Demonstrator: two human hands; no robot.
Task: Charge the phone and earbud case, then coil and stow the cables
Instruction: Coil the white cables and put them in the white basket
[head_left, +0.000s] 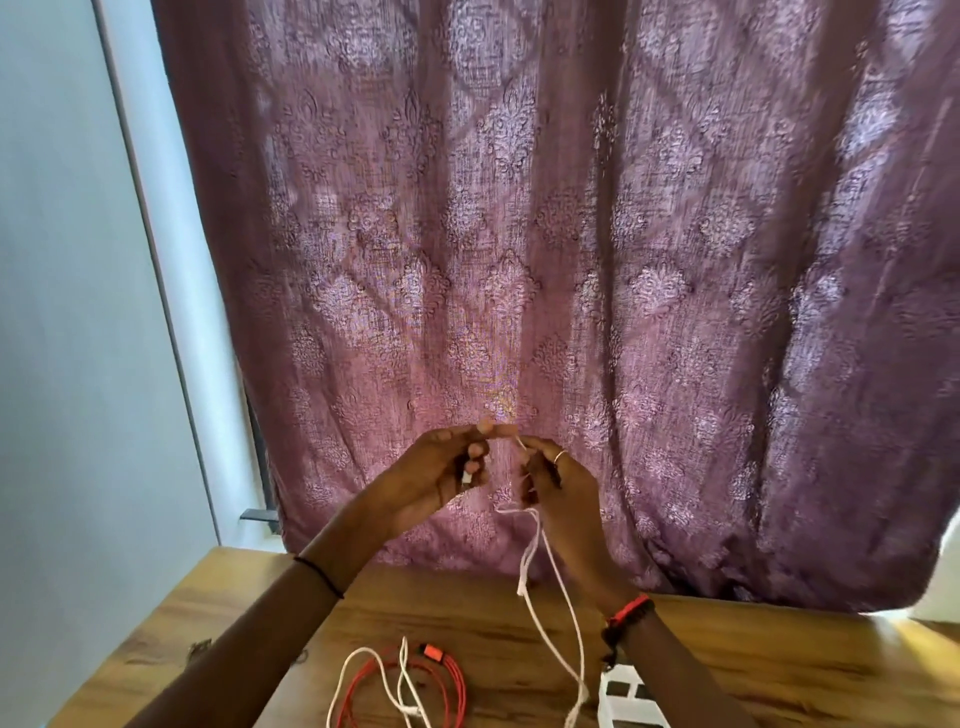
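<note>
Operator: Hands are raised in front of a purple patterned curtain (571, 234), above the far edge of the wooden surface (779, 665). On my feed, the left hand (436, 478) has its fingers curled round the plug end of a white cable (522, 579). The right hand (558, 491) pinches the same cable a little further along, thumb against fingertips.

Listener: Where does the cable go from there?

Operator: It drops from the right hand in a long slack loop, nearly straight down. It reaches the surface by the near edge, just beside a white slotted basket (618, 686). So its long axis runs from the hands down towards me, and the free length hangs on the right hand's side.

Listener: Which hand makes the next wrap?

Operator: My guess is that the left holds the plug as an anchor. The right, being nearer the slack, would draw it up and lay a turn. Blur hides whether any turn sits round the left fingers.

Listener: Anything else on the surface?

Operator: An orange cable (452, 675) lies loosely coiled at the near edge, below the left forearm, with a second white lead (402, 665) across it. I see no phone or earbud case, so I cannot tell whether charging is finished.
</note>
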